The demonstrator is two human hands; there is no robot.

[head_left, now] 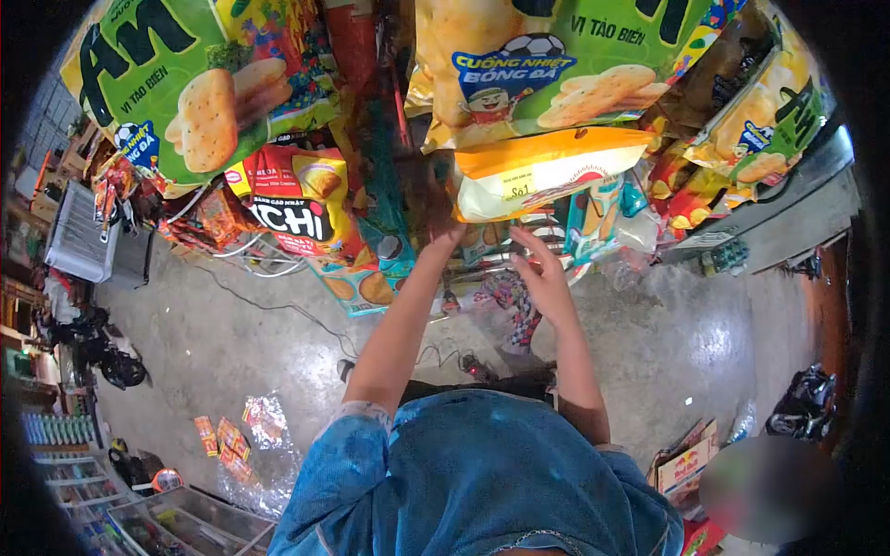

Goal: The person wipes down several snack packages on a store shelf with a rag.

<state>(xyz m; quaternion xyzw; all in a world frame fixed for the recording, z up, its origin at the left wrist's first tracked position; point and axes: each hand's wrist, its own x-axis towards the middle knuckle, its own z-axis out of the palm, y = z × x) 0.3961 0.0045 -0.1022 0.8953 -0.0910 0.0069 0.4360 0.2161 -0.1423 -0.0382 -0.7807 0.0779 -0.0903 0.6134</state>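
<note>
My left hand (pixel 449 237) reaches in among the hanging snack bags; its fingers are lost in shadow beside a yellow and white snack bag (pixel 547 171). Just below that bag is my right hand (pixel 545 271), open, its thumb and fingers apart and nothing visible between them. Teal snack packs (pixel 593 218) hang behind and to the right of it. Left of my arms are a red and yellow rice cracker bag (pixel 301 204) and a teal pack with round biscuits (pixel 366 285). Large green and yellow cracker bags (pixel 593 69) hang above both hands.
A black cable (pixel 278 304) runs across the concrete floor (pixel 649 343). Orange packets (pixel 222 449) and clear plastic (pixel 264 473) lie at lower left. A silver case (pixel 83 232) stands at left, a Red Bull carton (pixel 688 463) at lower right. Glass cases (pixel 185 519) stand at bottom left.
</note>
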